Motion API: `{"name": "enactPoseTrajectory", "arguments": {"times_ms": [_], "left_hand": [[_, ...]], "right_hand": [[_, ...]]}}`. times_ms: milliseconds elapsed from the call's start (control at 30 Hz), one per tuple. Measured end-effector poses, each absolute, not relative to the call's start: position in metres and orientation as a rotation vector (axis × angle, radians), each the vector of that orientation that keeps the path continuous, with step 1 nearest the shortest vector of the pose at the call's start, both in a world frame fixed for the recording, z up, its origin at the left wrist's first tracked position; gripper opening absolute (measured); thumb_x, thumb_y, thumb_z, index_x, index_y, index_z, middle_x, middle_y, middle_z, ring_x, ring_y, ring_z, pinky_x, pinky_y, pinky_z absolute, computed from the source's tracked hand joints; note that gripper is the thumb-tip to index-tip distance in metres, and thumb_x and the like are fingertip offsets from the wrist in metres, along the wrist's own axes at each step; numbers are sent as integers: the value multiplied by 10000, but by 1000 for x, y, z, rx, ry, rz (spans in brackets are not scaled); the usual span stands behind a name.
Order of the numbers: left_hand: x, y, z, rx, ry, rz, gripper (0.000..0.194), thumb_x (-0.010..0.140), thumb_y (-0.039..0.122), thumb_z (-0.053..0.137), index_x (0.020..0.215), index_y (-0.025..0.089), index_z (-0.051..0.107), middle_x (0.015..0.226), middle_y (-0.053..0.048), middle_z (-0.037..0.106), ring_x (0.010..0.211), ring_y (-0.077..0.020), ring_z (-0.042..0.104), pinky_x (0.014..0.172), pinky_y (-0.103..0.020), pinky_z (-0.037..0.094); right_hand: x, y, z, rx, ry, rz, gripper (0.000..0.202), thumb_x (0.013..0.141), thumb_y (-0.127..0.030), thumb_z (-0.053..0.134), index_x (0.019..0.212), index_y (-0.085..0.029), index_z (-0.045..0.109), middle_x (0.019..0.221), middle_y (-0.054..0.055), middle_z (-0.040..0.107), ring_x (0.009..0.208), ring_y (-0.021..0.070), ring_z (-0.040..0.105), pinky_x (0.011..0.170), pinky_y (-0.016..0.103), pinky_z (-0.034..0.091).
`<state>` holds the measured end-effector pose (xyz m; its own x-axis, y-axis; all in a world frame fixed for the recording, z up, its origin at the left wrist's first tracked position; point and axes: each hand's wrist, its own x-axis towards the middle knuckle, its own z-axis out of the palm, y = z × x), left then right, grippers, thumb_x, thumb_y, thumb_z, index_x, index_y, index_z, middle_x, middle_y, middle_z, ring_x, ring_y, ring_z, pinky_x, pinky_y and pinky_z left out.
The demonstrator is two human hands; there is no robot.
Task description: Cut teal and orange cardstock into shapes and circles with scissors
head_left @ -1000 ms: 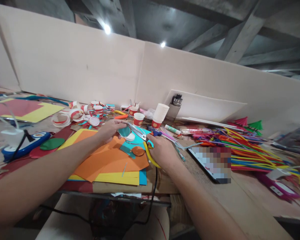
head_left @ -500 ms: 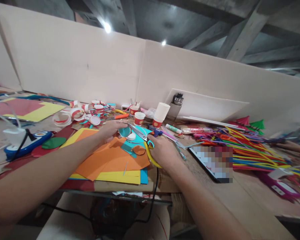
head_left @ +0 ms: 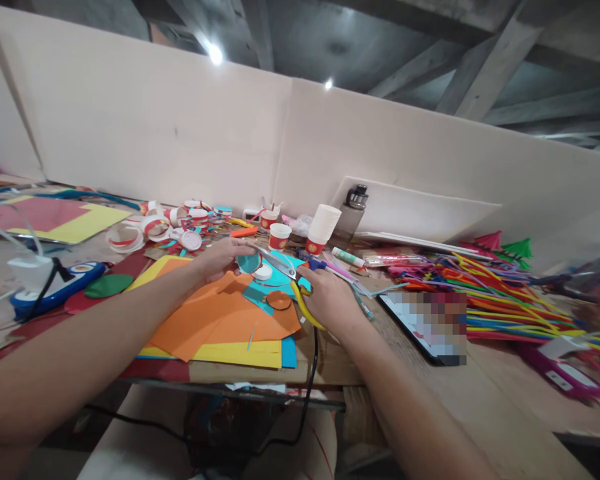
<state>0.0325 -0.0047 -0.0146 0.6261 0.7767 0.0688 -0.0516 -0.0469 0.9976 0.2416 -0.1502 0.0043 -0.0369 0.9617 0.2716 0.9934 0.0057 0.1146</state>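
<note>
My left hand (head_left: 225,257) grips a small teal round piece (head_left: 249,263) that looks like a cup base faced with paper; its exact make is unclear. Yellow-handled scissors (head_left: 280,264) are in my right hand (head_left: 327,293), fingers wrapped round the handle. Their blades point left and reach the upper edge of the round piece. Below the hands lie orange paper (head_left: 205,323), yellow paper (head_left: 260,355) and teal paper (head_left: 285,267). A small white disc (head_left: 263,272) rests on the teal paper, and an orange-faced ring (head_left: 279,300) sits nearer me.
Behind are a paper cup (head_left: 279,237), a stack of cups (head_left: 323,230) and a bottle (head_left: 349,217). Cut cup pieces (head_left: 155,228) lie at left, near a blue power strip (head_left: 55,293). To the right are a tablet (head_left: 420,330) and colourful pipe cleaners (head_left: 510,307).
Both my hands stay in nearly the same place, with the scissors still at the round piece. A small white scrap now shows below my right hand. Another person's hand at far right has moved and blurred.
</note>
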Motion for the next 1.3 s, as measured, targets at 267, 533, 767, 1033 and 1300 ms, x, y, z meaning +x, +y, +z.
{"name": "enactPoseTrajectory", "arguments": {"times_ms": [267, 533, 767, 1033, 1300], "left_hand": [[33, -8, -12, 1517, 660, 732, 255, 722, 354, 672, 812, 116, 670, 705, -57, 654, 505, -87, 511, 375, -172, 345], [32, -3, -17, 1489, 640, 746, 263, 718, 343, 671, 860, 122, 693, 684, -53, 647, 528, -108, 550, 378, -178, 351], [31, -2, -17, 1491, 639, 764, 260, 711, 349, 673, 842, 125, 691, 696, -57, 650, 515, -101, 534, 381, -184, 341], [34, 1, -22, 1477, 647, 759, 255, 715, 361, 672, 803, 122, 679, 678, -53, 647, 506, -100, 528, 378, -186, 340], [36, -2, -21, 1453, 713, 738, 259, 700, 359, 681, 788, 116, 692, 646, -66, 657, 490, -113, 540, 370, -187, 333]], "right_hand": [[242, -150, 2, -2079, -2132, -381, 370, 860, -263, 475, 1224, -280, 543, 999, 71, 656, 919, 222, 608, 725, 286, 400], [239, -151, 5, -2099, -2139, -365, 411, 831, -213, 487, 1237, -258, 535, 1031, 79, 646, 945, 225, 610, 728, 282, 411], [239, -152, 6, -2113, -2169, -371, 374, 849, -224, 474, 1214, -260, 548, 1030, 71, 666, 945, 222, 614, 730, 283, 414], [236, -152, 6, -2117, -2198, -455, 369, 842, -220, 469, 1189, -277, 579, 1006, 74, 677, 905, 224, 620, 648, 271, 392], [232, -152, 4, -2177, -2185, -398, 387, 833, -194, 465, 1194, -275, 579, 933, 90, 690, 839, 225, 633, 642, 272, 376]]}}
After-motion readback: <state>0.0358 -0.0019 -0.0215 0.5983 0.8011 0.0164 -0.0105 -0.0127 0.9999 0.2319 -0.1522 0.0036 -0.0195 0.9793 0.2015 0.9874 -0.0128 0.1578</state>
